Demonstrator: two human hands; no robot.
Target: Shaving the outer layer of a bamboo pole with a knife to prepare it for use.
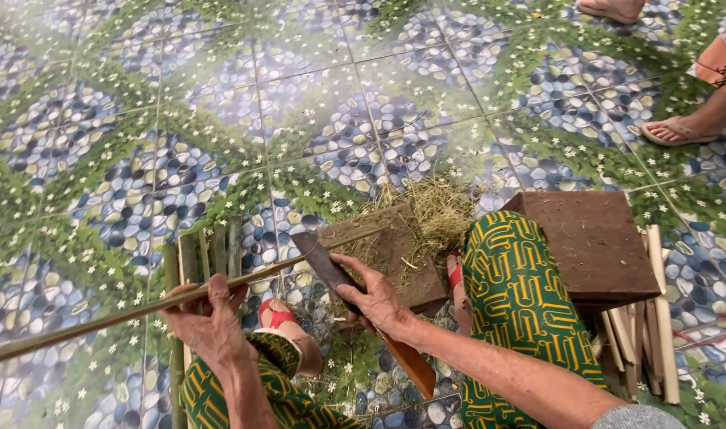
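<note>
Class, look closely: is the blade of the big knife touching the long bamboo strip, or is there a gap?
Touching. The head view shows the knife blade, held in the right hand, crossing the bamboo strip, gripped by the left hand, with no visible gap.

Green-yellow patterned trousers; red sandals — perhaps

The left hand is curled closed, knuckles up, forearm low. The right hand is clenched too, its bare forearm stretching back rightward.
</note>
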